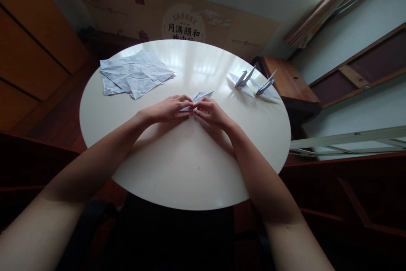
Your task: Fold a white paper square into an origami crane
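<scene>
A small piece of folded white paper (203,95) is held between both hands over the middle of the table, with one pointed end sticking out to the upper right. My left hand (174,108) pinches its left side, fingers closed on the paper. On its near right side, the thumb and fingers of my right hand (211,112) are closed as well, almost meeting the left fingertips. My fingers cover much of the paper, so its full shape is hidden.
Creased paper sheets (136,72) overlap at the table's back left. Two folded paper cranes (242,80) (266,87) stand at the back right. The round white table (177,169) has a wooden cabinet (290,80) beyond its right edge.
</scene>
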`<act>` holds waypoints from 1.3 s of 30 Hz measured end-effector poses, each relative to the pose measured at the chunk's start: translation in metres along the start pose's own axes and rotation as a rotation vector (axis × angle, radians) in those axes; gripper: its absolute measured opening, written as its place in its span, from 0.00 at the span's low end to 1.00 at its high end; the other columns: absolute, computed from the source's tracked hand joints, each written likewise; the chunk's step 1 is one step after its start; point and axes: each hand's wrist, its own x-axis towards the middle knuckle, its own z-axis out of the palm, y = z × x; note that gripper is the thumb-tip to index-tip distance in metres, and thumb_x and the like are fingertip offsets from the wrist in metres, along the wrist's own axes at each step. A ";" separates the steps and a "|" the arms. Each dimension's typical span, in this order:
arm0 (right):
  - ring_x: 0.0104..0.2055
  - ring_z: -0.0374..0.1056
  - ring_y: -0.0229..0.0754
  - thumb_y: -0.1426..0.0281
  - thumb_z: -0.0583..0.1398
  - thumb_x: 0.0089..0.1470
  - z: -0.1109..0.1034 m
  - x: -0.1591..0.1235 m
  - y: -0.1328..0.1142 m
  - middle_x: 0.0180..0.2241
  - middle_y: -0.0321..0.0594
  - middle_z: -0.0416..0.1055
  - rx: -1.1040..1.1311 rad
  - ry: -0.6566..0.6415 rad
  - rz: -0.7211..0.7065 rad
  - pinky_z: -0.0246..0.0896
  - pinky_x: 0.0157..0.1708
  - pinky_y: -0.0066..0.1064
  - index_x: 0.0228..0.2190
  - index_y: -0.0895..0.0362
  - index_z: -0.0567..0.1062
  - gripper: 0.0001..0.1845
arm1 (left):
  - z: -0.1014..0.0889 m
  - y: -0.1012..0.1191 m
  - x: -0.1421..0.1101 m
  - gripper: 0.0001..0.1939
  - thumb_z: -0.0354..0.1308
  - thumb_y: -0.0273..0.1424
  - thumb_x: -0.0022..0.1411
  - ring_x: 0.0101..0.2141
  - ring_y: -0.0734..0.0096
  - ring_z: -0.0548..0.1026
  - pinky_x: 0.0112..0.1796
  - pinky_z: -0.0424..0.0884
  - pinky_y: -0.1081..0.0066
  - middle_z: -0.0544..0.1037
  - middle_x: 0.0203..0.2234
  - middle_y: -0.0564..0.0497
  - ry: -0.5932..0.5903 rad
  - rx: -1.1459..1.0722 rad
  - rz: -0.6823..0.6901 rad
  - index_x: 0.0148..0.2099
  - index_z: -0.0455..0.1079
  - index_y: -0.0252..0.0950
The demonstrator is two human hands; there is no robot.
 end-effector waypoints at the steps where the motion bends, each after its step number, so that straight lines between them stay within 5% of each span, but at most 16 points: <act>1: 0.42 0.70 0.45 0.66 0.64 0.61 0.000 0.000 0.000 0.38 0.42 0.72 0.002 0.001 -0.003 0.67 0.48 0.39 0.42 0.53 0.85 0.11 | 0.000 0.000 0.000 0.24 0.52 0.43 0.75 0.60 0.52 0.70 0.64 0.64 0.56 0.70 0.63 0.41 -0.001 -0.002 -0.003 0.65 0.71 0.38; 39: 0.42 0.69 0.46 0.65 0.64 0.61 0.001 0.000 0.000 0.39 0.43 0.71 0.005 0.004 0.002 0.67 0.48 0.40 0.42 0.55 0.85 0.11 | 0.000 -0.002 0.000 0.26 0.52 0.45 0.74 0.61 0.51 0.69 0.64 0.64 0.56 0.70 0.63 0.41 -0.013 -0.009 -0.016 0.66 0.71 0.38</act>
